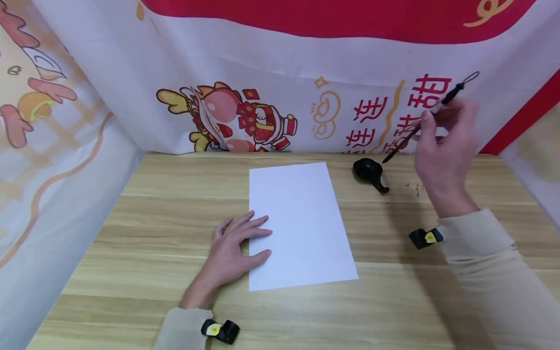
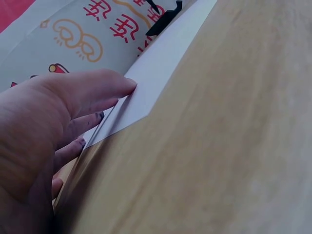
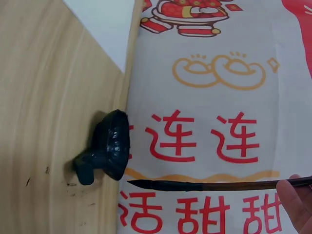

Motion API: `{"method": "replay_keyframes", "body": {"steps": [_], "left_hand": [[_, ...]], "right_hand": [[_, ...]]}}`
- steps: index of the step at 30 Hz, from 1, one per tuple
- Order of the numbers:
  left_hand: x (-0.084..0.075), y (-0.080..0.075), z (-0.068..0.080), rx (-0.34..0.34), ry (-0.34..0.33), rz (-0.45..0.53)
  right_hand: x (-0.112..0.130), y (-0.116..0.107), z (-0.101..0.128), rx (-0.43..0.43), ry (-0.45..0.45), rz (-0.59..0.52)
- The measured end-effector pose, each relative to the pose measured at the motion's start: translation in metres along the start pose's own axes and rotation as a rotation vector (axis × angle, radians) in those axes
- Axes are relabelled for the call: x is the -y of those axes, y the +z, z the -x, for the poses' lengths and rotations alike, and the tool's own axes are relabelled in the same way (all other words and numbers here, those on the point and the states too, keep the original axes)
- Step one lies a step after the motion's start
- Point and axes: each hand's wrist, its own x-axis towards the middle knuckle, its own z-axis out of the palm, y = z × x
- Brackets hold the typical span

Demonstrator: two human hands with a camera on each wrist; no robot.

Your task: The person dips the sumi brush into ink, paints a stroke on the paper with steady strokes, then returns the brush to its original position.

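A blank white sheet of paper (image 1: 299, 226) lies on the wooden table. On its left edge rests my left hand (image 1: 234, 250), fingers spread and fairly straight; in the left wrist view the thumb touches the paper (image 2: 163, 63). My right hand (image 1: 450, 146) pinches a dark writing brush (image 1: 409, 136) by its upper handle, raised above the table's back right. The brush tip (image 3: 141, 184) points down toward a small black ink dish (image 1: 368, 170) with a curved handle. In the right wrist view tip and dish (image 3: 113, 144) appear close; whether they touch cannot be told.
Small dark specks (image 1: 417, 189) mark the table right of the dish. A printed white and red cloth (image 1: 271, 53) hangs behind the table's back edge, with another cloth (image 1: 83, 160) along the left. Black wrist cameras (image 1: 220, 331) sit at both cuffs.
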Motion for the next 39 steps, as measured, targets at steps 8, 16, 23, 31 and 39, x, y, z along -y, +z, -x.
{"method": "replay_keyframes", "body": {"steps": [8,16,23,31,39], "left_hand": [[0.000,0.000,0.000,-0.005,0.016,-0.005],[-0.001,-0.001,-0.001,-0.006,0.020,-0.006],[-0.001,-0.001,-0.002,-0.017,0.041,-0.015],[-0.003,-0.001,0.000,-0.009,0.023,-0.012],[-0.002,-0.001,0.000,0.008,0.019,-0.012]], "right_hand": [[-0.001,0.011,0.008,0.055,-0.032,0.057],[0.000,0.007,0.003,0.008,-0.035,-0.016],[-0.003,0.014,0.011,0.056,-0.028,0.037],[0.001,0.014,0.005,0.015,-0.102,-0.004],[0.000,0.011,0.006,-0.005,0.034,-0.030]]}}
